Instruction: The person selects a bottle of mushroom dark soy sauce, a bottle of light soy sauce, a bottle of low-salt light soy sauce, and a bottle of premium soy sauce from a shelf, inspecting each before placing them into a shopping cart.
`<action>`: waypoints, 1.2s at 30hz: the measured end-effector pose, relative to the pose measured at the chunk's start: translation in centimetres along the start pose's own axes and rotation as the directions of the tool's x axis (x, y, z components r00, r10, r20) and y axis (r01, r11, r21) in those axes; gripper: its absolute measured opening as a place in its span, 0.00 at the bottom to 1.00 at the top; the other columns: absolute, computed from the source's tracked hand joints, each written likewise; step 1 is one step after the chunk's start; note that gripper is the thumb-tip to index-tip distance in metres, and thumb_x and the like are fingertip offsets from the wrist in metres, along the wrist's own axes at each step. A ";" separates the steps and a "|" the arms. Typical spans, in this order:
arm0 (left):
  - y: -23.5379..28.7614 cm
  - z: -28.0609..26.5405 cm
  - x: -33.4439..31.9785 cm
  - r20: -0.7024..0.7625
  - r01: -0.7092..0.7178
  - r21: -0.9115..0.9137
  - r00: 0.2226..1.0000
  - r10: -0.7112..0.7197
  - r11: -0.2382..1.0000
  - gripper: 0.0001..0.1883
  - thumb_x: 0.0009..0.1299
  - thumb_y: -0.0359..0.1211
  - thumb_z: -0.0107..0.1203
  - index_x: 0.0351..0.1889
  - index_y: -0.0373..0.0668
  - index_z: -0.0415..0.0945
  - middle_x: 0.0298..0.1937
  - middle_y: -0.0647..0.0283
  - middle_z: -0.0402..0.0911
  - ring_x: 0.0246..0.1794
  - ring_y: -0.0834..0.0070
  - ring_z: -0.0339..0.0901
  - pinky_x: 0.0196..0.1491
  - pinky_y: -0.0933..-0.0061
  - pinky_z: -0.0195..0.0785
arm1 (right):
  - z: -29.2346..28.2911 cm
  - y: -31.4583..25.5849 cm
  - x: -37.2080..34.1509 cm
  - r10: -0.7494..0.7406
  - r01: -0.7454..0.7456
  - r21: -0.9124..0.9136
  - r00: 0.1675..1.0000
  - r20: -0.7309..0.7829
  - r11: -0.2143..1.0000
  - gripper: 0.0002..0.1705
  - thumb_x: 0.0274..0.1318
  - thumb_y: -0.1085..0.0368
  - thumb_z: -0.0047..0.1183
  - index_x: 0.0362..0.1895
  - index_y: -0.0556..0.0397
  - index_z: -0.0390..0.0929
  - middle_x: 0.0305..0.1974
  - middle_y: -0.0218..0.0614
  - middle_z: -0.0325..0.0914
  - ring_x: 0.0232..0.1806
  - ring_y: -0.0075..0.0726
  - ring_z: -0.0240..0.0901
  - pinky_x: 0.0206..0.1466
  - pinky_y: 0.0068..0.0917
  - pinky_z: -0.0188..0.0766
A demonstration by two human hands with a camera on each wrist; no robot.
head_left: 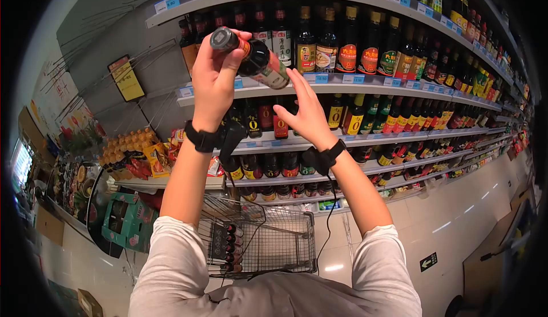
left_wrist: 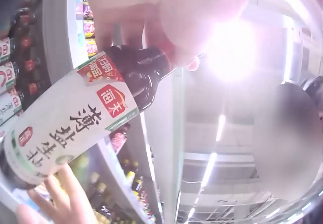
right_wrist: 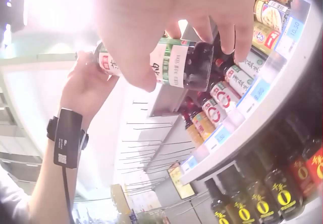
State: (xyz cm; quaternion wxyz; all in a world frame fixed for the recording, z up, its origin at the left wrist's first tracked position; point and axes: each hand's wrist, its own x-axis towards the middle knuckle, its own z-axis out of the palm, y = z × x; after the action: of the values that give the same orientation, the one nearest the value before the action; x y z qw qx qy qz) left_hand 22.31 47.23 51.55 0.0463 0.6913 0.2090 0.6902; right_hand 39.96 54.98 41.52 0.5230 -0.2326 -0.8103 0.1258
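My left hand (head_left: 212, 83) grips a dark soy sauce bottle (head_left: 264, 65) round its neck, up in front of the shelves. The bottle lies tilted, its cap toward me and its base toward the right. In the left wrist view, the white front label (left_wrist: 70, 118) with a red logo and large black characters shows plainly. My right hand (head_left: 305, 114) is at the base end with fingers extended and thumb spread apart. The right wrist view shows this hand (right_wrist: 156, 17) overlapping the bottle's base (right_wrist: 198, 68), its fingers only loosely bent.
Shelves (head_left: 365, 83) full of sauce bottles and price tags stand ahead, curving off rightward. Below me is a wire shopping cart (head_left: 285, 231) with several bottles (head_left: 234, 245) lying inside. A green carton (head_left: 128, 223) and snack bags (head_left: 157, 157) are at left, with bare wire hooks (head_left: 142, 54) above.
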 end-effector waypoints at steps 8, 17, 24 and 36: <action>3.7 -4.6 -21.3 0.026 0.774 -0.372 0.560 -0.828 0.512 0.17 0.72 0.39 0.53 0.53 0.38 0.67 0.47 0.60 0.77 0.52 0.70 0.76 0.57 0.69 0.68 | 6.6 -5.3 -20.3 0.203 -0.513 0.372 0.757 0.622 0.774 0.49 0.37 0.56 0.71 0.65 0.53 0.62 0.51 0.43 0.76 0.55 0.43 0.73 0.58 0.35 0.68; 4.9 -7.1 -35.0 -0.161 0.494 -0.810 0.331 -0.930 0.316 0.18 0.77 0.43 0.36 0.49 0.39 0.68 0.50 0.50 0.78 0.50 0.62 0.78 0.57 0.59 0.71 | 8.3 -8.8 -25.5 0.128 -0.955 0.163 0.199 0.972 0.247 0.35 0.43 0.77 0.57 0.61 0.58 0.66 0.50 0.33 0.75 0.51 0.28 0.72 0.55 0.28 0.69; 6.9 -7.5 -33.2 -0.162 0.441 -0.836 0.369 -0.915 0.326 0.19 0.75 0.44 0.36 0.48 0.39 0.70 0.35 0.58 0.81 0.37 0.68 0.80 0.50 0.63 0.74 | 8.7 -10.0 -25.0 0.042 -0.964 0.133 0.146 0.988 0.230 0.38 0.45 0.72 0.60 0.64 0.58 0.63 0.54 0.32 0.71 0.55 0.27 0.68 0.57 0.27 0.66; 6.8 -6.4 -31.5 -0.253 0.483 -0.803 0.254 -0.934 0.349 0.13 0.72 0.44 0.46 0.32 0.46 0.68 0.27 0.64 0.76 0.32 0.71 0.76 0.43 0.66 0.72 | 8.3 -9.3 -26.6 0.026 -0.950 0.289 0.294 0.955 0.122 0.41 0.44 0.69 0.55 0.66 0.59 0.57 0.55 0.40 0.71 0.55 0.38 0.71 0.54 0.34 0.73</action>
State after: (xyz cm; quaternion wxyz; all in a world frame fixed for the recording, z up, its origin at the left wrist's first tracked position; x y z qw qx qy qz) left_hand 18.90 28.52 24.78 0.4991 0.1335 0.2959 0.8035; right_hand 39.27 33.78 21.21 0.0349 -0.1356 -0.5617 0.8154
